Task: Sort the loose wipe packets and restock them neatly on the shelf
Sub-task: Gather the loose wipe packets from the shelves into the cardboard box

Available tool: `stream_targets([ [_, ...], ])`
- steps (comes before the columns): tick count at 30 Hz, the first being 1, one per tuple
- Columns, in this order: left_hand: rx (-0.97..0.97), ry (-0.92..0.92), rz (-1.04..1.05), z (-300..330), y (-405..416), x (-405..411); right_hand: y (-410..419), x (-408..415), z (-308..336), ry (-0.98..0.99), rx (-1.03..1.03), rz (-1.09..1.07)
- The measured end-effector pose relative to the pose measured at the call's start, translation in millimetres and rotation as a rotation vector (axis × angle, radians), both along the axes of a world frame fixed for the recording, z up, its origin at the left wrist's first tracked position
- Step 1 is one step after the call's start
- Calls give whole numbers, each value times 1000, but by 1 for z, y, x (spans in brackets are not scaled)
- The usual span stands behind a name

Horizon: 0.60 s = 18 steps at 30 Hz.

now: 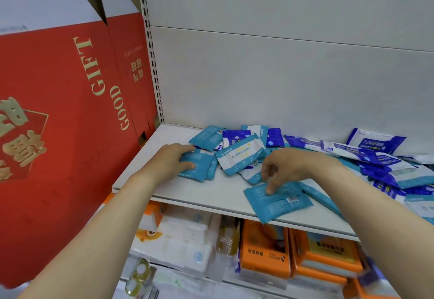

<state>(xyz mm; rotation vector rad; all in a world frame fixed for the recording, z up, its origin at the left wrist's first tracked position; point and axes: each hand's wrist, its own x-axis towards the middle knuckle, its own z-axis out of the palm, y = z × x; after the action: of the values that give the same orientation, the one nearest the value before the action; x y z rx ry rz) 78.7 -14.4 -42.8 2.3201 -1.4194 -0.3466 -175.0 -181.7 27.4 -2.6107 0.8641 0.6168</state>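
Loose wipe packets lie scattered over a white shelf (211, 193). My left hand (171, 160) grips a small teal packet (197, 167) at the left of the heap, thumb on top and fingers over its far edge. My right hand (288, 167) hovers with fingers curled down, its thumb tip touching a teal packet (279, 201) that lies flat near the shelf's front edge. A white-and-teal packet (239, 155) sits between the hands. Dark blue packets (375, 143) pile up at the right.
A big red gift box (58, 122) stands against the shelf's left side. The grey back panel (281, 75) closes the rear. Below the shelf sit orange boxes (265, 249) and white tissue packs (187, 240). Bare shelf surface lies at the front left.
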Motion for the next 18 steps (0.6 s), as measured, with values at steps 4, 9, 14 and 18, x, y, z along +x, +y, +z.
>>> stream_targets([
  [4, 71, -115, 50, 2, 4, 2, -2, 2, -1, 228, -40, 14],
  [9, 65, -154, 52, 4, 3, 5, -6, -1, -2, 7, 170, 18],
  [14, 59, -2, 84, 5, 8, 6, -13, 14, 16, -477, 269, -162],
  [18, 87, 78, 76, 8, 12, 10, -22, 48, 22, -643, 24, -171],
])
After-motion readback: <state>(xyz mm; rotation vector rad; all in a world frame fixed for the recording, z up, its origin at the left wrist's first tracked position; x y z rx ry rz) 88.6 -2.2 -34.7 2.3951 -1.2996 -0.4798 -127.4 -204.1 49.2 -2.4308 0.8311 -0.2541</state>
